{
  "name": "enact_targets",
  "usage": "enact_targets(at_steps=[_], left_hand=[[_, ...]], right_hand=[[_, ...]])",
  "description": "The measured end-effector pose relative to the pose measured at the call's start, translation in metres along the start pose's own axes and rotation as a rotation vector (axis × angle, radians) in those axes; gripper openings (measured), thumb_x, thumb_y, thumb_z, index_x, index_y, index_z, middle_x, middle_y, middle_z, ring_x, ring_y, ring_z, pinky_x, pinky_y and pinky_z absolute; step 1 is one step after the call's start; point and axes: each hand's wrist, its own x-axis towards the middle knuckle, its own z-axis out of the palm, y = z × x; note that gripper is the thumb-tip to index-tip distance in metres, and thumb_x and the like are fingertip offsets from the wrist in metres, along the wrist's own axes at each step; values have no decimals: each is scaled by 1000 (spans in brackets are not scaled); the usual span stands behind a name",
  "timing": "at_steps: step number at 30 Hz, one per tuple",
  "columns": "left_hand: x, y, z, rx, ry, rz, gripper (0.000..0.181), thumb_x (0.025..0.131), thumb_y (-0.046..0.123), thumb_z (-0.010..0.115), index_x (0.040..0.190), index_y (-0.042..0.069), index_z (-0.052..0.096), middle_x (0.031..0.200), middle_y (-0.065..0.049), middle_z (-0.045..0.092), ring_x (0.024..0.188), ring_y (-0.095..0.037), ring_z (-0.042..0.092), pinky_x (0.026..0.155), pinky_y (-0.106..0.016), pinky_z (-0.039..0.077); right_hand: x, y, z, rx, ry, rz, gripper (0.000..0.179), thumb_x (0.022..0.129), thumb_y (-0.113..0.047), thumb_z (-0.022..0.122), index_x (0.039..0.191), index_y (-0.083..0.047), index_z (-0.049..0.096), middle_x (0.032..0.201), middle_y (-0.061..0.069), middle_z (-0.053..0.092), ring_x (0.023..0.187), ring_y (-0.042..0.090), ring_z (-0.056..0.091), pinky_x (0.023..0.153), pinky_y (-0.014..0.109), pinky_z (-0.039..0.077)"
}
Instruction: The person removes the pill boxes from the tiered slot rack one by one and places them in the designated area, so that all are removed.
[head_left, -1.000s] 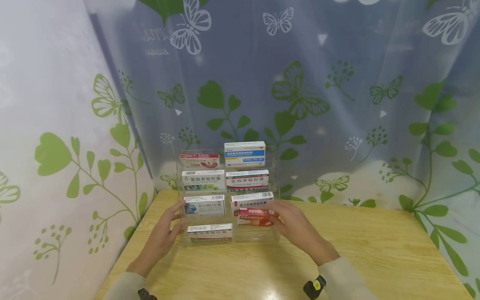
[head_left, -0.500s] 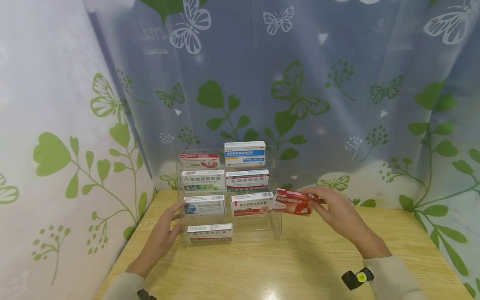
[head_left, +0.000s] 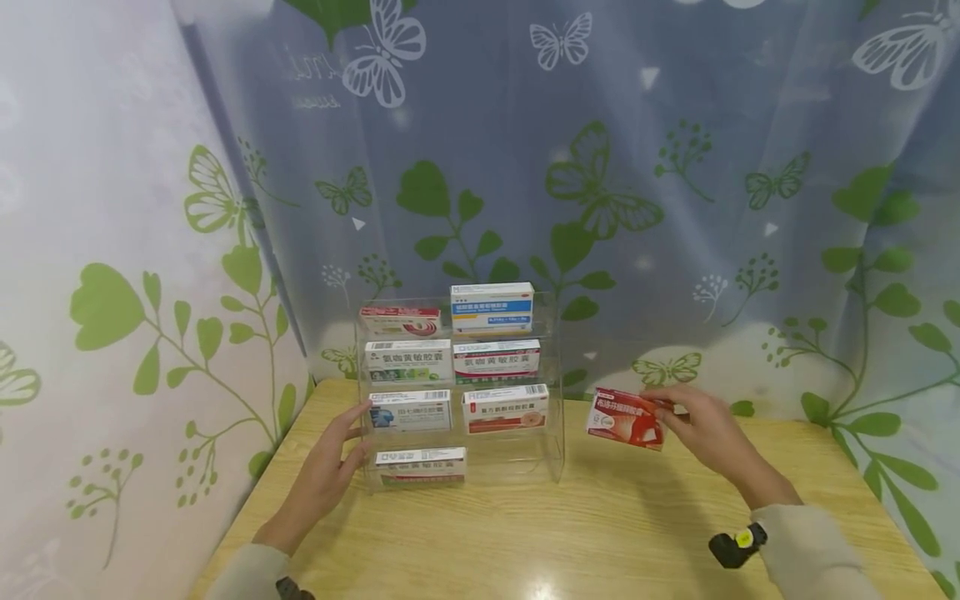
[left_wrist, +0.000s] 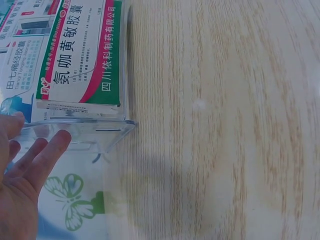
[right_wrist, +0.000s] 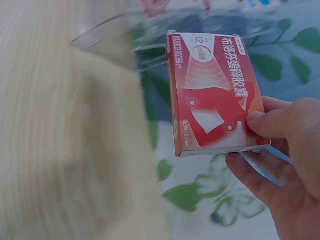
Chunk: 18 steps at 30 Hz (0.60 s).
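Observation:
My right hand (head_left: 708,429) pinches a red-and-white medicine box (head_left: 625,418) by its right end, in the air to the right of a clear acrylic display rack (head_left: 513,457). In the right wrist view the thumb lies on the front of this medicine box (right_wrist: 215,95) and other fingers are behind and below it. My left hand (head_left: 321,471) touches the left side of the rack with its fingers fairly straight; in the left wrist view these fingers (left_wrist: 52,150) lie against the clear side panel (left_wrist: 95,135).
Several medicine boxes stand on the rack's tiers, among them a blue-and-white box (head_left: 491,310) at the top right and a green-and-red-trimmed box (head_left: 422,468) at the bottom left. The wooden table (head_left: 480,542) meets patterned curtains (head_left: 480,167) behind and at the sides.
My right hand has lifted the red medicine box off the rack's lower right and carried it rightward, turning its front more into view. The left hand stays at the rack's side.

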Motion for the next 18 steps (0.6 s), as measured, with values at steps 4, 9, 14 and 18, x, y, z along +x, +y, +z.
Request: enact_targets(at_steps=[4,9,14,18], left_hand=[[1,-1,0,12,6,2,66,104,-5,67,164,7,43,161,-29,47,122,-52,70,82,-40,70],[2,0,0,3,4,-2,66,105,-6,67,165,8,42,162,-29,47,123,-51,69,83,-39,70],[1,0,0,16,9,5,66,105,-6,67,164,7,42,162,-29,48,122,-51,70,84,-39,70],[0,1,1,15,6,6,66,105,-7,66,165,7,42,161,-30,47,122,-51,69,84,-39,70]], right_hand=[[-3,18,16,11,-53,31,30,105,-4,71,135,-4,75,130,19,74,118,41,72,91,54,68],[-8,37,33,-12,-84,30,27,104,-3,71,130,-2,77,128,19,77,114,39,74,91,55,66],[-11,50,48,-19,-115,72,26,105,-3,69,130,-1,76,128,20,77,114,41,73,94,60,63],[-11,57,58,-38,-95,80,24,104,-1,69,127,0,77,125,21,78,112,42,74,93,59,63]])
